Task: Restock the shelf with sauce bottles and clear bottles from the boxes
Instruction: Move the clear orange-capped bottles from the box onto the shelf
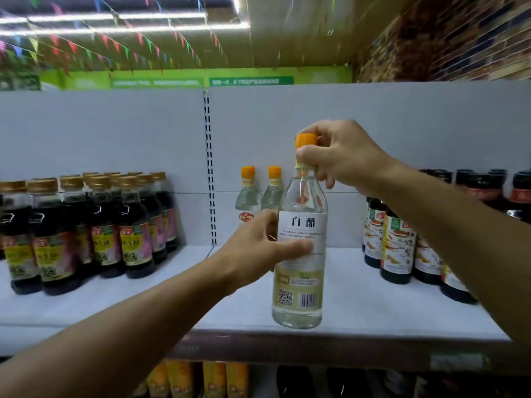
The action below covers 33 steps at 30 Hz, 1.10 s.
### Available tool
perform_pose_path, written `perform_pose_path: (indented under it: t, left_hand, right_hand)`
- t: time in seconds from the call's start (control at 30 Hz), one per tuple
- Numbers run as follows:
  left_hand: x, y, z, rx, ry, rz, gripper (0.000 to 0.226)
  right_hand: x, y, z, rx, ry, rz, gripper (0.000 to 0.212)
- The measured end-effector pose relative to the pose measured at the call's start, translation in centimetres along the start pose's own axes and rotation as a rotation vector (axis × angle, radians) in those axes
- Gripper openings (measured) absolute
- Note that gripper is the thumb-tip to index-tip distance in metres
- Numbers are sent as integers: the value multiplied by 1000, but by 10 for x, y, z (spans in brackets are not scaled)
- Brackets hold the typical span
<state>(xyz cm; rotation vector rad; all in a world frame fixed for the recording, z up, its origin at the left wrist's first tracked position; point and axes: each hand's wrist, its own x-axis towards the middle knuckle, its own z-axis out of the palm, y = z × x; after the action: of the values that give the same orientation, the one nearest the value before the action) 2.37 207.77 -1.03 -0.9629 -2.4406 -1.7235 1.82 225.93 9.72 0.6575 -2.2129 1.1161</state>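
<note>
The right hand (pixel 342 156) is pinching the neck of a clear bottle (pixel 300 254) just under its orange cap, while the left hand (pixel 258 248) is curling around its labelled body. The bottle is standing upright at the front edge of the white shelf (pixel 373 305). Two more clear bottles (pixel 260 193) are standing just beyond the left hand, dark sauce bottles (pixel 86 225) well to its left

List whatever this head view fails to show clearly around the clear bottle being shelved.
- Clear orange-capped bottle: small label print blurred; right hand covers its neck, left hand part of the label.
- Two clear bottles at the back: lower halves hidden by the left hand and front bottle.
- Dark sauce bottles on the right: partly behind the right forearm.
- Lower shelf goods: cut off by the bottom edge.
- Boxes: outside the view.
</note>
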Motion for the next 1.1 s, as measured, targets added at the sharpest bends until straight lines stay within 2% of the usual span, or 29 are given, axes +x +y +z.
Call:
perform_pose_path:
  t: [0.17,0.33,0.47,0.73,1.1]
  left_hand:
    - [11,-31,-13,-31,26,-12,51]
    - [16,-82,-31,57,56,-52,47]
    - [28,-118,-50,114,110,-109,54]
    - [53,-152,-76,151,94,-116,40]
    - [74,-176,-90,138,76,-173,48]
  right_hand:
    - [19,10,27,-33,14,-31,22]
    - [38,25,59,-109,-4,-2,25]
    - [56,36,88,-159,-26,38,30]
    - [83,54,121,-257,-38,57,32]
    - [100,74,139,-315,-65,60,31]
